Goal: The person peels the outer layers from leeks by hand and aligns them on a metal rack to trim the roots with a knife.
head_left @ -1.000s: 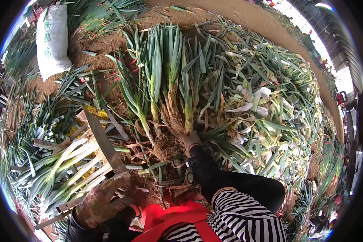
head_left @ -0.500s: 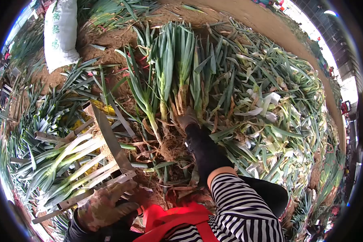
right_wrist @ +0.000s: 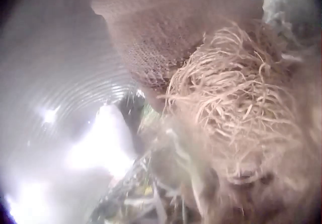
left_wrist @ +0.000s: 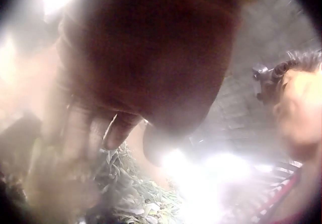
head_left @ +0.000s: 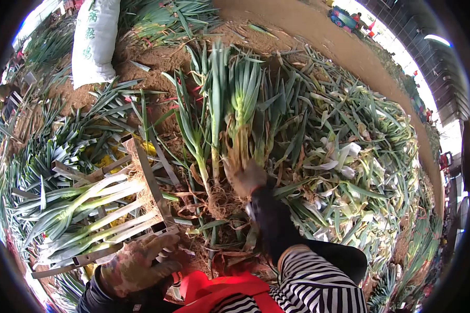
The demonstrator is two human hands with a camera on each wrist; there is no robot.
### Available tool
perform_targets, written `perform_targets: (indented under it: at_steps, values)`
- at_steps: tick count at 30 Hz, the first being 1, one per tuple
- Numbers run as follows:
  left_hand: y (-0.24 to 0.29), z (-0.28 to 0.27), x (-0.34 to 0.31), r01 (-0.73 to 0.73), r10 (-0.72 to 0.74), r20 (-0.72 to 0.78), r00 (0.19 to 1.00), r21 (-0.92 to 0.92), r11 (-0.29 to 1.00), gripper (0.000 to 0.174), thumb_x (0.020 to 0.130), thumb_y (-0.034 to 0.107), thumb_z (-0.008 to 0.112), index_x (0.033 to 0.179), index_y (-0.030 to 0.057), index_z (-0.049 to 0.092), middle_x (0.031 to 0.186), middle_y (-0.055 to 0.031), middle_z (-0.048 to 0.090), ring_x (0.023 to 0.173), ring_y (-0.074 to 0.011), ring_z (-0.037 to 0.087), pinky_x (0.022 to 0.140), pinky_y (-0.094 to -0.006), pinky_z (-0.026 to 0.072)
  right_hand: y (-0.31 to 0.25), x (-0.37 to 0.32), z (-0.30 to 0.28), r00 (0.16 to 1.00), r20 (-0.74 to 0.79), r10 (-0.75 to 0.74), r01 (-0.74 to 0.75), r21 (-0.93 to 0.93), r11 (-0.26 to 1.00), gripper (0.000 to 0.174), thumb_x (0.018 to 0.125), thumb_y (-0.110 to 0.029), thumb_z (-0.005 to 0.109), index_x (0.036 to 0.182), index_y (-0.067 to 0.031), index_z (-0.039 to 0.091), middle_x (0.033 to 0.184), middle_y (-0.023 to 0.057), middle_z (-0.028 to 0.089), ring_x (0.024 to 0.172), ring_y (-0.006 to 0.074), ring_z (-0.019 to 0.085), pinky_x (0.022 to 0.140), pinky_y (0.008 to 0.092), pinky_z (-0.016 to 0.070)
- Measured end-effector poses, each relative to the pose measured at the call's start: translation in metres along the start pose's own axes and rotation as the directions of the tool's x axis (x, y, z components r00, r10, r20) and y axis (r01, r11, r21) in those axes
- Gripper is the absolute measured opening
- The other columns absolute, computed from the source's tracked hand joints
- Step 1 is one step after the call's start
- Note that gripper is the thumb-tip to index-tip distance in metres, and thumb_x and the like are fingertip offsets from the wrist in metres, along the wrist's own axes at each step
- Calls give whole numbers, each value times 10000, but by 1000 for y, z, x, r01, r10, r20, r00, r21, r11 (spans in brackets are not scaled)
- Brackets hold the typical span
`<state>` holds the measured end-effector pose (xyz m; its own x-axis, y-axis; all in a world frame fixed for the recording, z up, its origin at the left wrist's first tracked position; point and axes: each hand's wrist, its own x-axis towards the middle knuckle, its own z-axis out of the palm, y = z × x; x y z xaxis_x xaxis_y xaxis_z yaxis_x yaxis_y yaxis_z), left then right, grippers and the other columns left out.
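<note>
My right hand (head_left: 245, 180), in a knitted glove, grips large green onions (head_left: 242, 107) low on their stalks, where brown dry leaves hang. Their pale, bushy roots (right_wrist: 236, 98) show right beside the glove in the right wrist view. More green onions (head_left: 190, 128) lie at the left of this hand, roots toward me. My left hand (head_left: 136, 263), in a patterned glove, is by the near end of a metal rack (head_left: 150, 180), fingers loosely bent with nothing held. Several green onions with white stalks (head_left: 107, 195) lie across that rack, roots against its upright plate.
A wide heap of stripped leaves (head_left: 350, 156) spreads at the right. A stuffed white sack (head_left: 94, 44) stands at the back left on bare soil. Past the rack, more green onions (head_left: 52, 161) lie in rows. A dirt path (head_left: 297, 34) curves behind the heap.
My right hand moved up from the root end onto the stalks, then back slightly toward me holding green onions. My left hand stayed beside the rack. The head view has shifted slightly.
</note>
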<state>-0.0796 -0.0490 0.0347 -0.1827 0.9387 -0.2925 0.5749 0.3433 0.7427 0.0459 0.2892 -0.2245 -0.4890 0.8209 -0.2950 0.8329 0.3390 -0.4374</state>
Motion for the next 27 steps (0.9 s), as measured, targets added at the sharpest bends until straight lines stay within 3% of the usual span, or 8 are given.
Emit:
perform_targets:
  at_steps: [7, 12, 14, 16, 18, 20, 22, 27]
  values:
    - [18, 4, 2, -57, 57, -18, 998, -15, 998, 503, 788, 196, 731, 1233, 67, 536, 1038, -143, 658, 950, -299, 651, 799, -372, 524, 78, -60, 105, 929, 359, 92, -93, -16, 996, 755, 756, -519, 688, 1262, 10, 501, 1149, 246, 608, 1054, 369, 595, 902, 446, 460]
    - [29, 11, -9, 66, -66, 108, 992, 7, 998, 546, 814, 272, 709, 1279, 67, 510, 1095, -168, 637, 1029, -317, 619, 861, -394, 496, 47, -57, 60, 924, 377, 66, -31, -100, 995, 687, 825, -534, 593, 1220, 27, 541, 1124, 222, 624, 1020, 325, 609, 846, 413, 470]
    - [9, 26, -17, 70, -75, 102, 992, 47, 996, 545, 833, 297, 695, 1294, 79, 502, 1100, -159, 638, 1017, -295, 625, 864, -384, 499, 58, -54, 56, 840, 533, 101, -201, 132, 971, 595, 839, -515, 585, 1150, -7, 597, 1057, 170, 648, 953, 250, 620, 776, 403, 473]
    - [-16, 40, -22, -55, 58, 36, 998, -78, 995, 550, 846, 310, 685, 1312, 89, 492, 1179, -181, 590, 1008, -281, 625, 867, -376, 503, 75, -57, 62, 944, 318, -84, -215, 791, 573, 516, 876, -511, 557, 1061, -35, 631, 870, 67, 637, 671, 191, 577, 628, 378, 470]
    - [-30, 48, -24, -168, 167, -14, 986, -99, 981, 558, 860, 324, 677, 1333, 103, 480, 1266, -204, 531, 999, -269, 624, 862, -362, 511, 48, -86, 14, 905, 426, -2, -389, 829, 402, 364, 921, -384, 551, 1072, -65, 643, 893, 47, 657, 709, 184, 618, 653, 345, 491]
    - [-23, 37, -14, -127, 139, 135, 981, -95, 987, 567, 870, 322, 671, 1344, 86, 468, 1296, -220, 500, 1011, -261, 618, 844, -342, 520, 15, -115, -31, 822, 381, -423, -509, 825, -247, 296, 920, -276, 564, 1114, -64, 632, 992, 92, 666, 831, 196, 649, 730, 338, 519]
    - [-25, 49, -5, -103, 119, 127, 985, -130, 986, 558, 887, 341, 646, 1335, 63, 466, 1267, -211, 522, 995, -249, 623, 838, -341, 526, 16, -102, -31, 935, 294, -201, -199, 899, 389, 340, 896, -262, 571, 1154, -46, 619, 1056, 76, 658, 969, 195, 632, 839, 365, 521]
    - [-15, 87, 68, 219, -186, 124, 975, -354, 909, 607, 963, 478, 457, 1360, 24, 392, 1259, -204, 527, 1016, -221, 614, 818, -345, 542, -30, -145, -84, 840, 410, -355, -333, 907, 258, 341, 878, -240, 588, 1161, -52, 612, 1091, 61, 625, 1004, 199, 598, 877, 351, 487]
